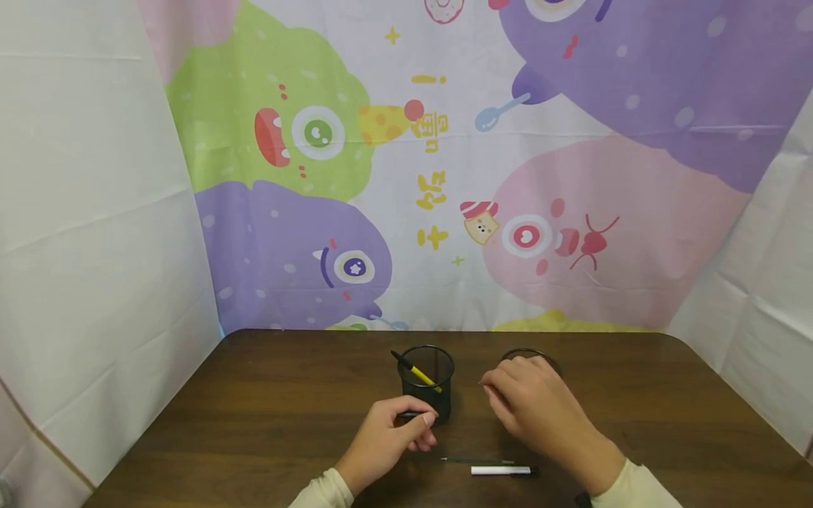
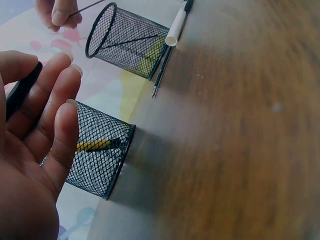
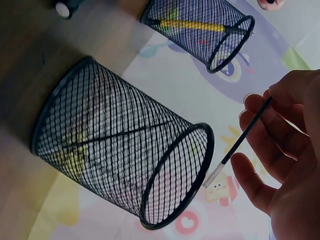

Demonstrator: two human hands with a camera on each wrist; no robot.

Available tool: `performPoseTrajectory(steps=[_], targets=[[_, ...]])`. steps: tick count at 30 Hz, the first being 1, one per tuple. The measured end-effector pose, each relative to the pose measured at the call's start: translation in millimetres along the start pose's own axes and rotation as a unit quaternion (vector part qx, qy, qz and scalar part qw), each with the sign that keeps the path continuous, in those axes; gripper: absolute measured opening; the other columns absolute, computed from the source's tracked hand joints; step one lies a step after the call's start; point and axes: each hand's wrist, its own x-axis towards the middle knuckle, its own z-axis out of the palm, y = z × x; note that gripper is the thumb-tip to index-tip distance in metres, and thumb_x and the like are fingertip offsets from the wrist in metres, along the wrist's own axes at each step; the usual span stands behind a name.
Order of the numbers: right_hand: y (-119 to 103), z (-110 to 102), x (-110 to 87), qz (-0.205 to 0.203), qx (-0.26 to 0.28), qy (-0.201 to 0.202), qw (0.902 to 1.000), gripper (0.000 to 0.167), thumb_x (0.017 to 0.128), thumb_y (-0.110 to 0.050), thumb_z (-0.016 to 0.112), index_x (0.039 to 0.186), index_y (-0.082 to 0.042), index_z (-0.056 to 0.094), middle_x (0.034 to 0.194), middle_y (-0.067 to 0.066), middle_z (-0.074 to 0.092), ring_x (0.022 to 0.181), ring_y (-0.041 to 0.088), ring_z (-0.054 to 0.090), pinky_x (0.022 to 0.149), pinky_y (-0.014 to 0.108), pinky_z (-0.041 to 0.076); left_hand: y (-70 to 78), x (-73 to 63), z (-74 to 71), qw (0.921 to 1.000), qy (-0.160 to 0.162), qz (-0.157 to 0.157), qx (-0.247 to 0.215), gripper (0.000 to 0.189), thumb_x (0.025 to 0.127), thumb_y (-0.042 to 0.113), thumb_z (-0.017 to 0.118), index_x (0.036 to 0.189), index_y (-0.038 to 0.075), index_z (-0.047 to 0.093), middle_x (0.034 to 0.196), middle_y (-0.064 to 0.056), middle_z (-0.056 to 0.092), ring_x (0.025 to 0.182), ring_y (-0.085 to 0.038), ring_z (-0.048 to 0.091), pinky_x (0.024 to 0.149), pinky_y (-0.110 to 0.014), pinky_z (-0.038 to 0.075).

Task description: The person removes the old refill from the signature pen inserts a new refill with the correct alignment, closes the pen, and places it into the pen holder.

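Two mesh cups (image 1: 416, 390) are standing; at the right cup (image 3: 100, 145) you are probably making an insertion, the next move perhaps calling for steady aim. Left of this cup, nearer you, your left hand (image 1: 384, 439) is pinching a dark piece (image 2: 22, 92). Beside this cup's rim (image 3: 212, 145), your right hand (image 1: 532, 401) is pinching a thin stick (image 3: 245, 132), dark with a pale end.

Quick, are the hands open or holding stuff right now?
Left hand: holding a small black object.
Right hand: pinching a thin dark rod.
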Motion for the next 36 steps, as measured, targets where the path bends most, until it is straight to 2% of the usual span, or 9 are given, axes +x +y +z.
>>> performPoseTrajectory(steps=[10, 19, 27, 32, 36], targets=[[-6.7, 5.6, -2.7, -0.012, 0.004, -0.006, 0.9999, 0.007, 0.080, -0.012, 0.072, 0.086, -0.015, 0.069, 0.079, -0.008, 0.062, 0.070, 0.014, 0.056, 0.067, 0.039, 0.048, -0.5, 0.1, 0.4, 1.0000, 0.002, 0.000, -0.002, 0.027, 0.097, 0.019, 0.068, 0.105, -0.006, 0.069, 0.075, -0.008, 0.072, 0.068, -0.019, 0.072, 0.064, -0.045, 0.060], [-9.3, 8.9, -2.7, -0.018, 0.012, -0.012, 0.9997, 0.006, 0.080, -0.013, 0.072, 0.085, -0.016, 0.069, 0.078, -0.008, 0.061, 0.068, 0.013, 0.055, 0.063, 0.035, 0.046, -0.1, 0.1, 0.0, 1.0000, 0.004, -0.005, -0.004, 0.026, 0.096, 0.020, 0.069, 0.104, -0.006, 0.070, 0.075, -0.007, 0.073, 0.068, -0.019, 0.072, 0.063, -0.037, 0.060], [-12.4, 11.3, -5.2, -0.014, 0.034, -0.041, 0.9985, 0.007, 0.081, -0.013, 0.074, 0.084, -0.017, 0.070, 0.077, -0.010, 0.057, 0.066, 0.008, 0.050, 0.058, 0.028, 0.041, -0.6, 0.0, 0.3, 1.0000, 0.004, -0.003, -0.004, 0.026, 0.097, 0.019, 0.068, 0.105, -0.006, 0.070, 0.076, -0.008, 0.072, 0.069, -0.020, 0.071, 0.064, -0.040, 0.060], [-14.0, 13.7, -7.8, -0.010, 0.043, -0.059, 0.9973, 0.009, 0.080, -0.013, 0.076, 0.083, -0.018, 0.070, 0.078, -0.012, 0.056, 0.067, 0.006, 0.049, 0.057, 0.025, 0.040, -1.2, -0.2, 0.3, 1.0000, 0.001, -0.002, 0.001, 0.026, 0.097, 0.020, 0.068, 0.105, -0.005, 0.070, 0.076, -0.007, 0.072, 0.069, -0.018, 0.071, 0.063, -0.036, 0.060], [-15.4, 15.1, -8.2, -0.012, 0.059, -0.059, 0.9965, 0.010, 0.080, -0.012, 0.076, 0.083, -0.018, 0.069, 0.079, -0.012, 0.056, 0.068, 0.004, 0.049, 0.058, 0.023, 0.041, -0.5, -0.5, 0.3, 1.0000, 0.001, 0.000, 0.001, 0.026, 0.097, 0.020, 0.068, 0.105, -0.005, 0.070, 0.076, -0.007, 0.073, 0.068, -0.018, 0.071, 0.063, -0.037, 0.060]])
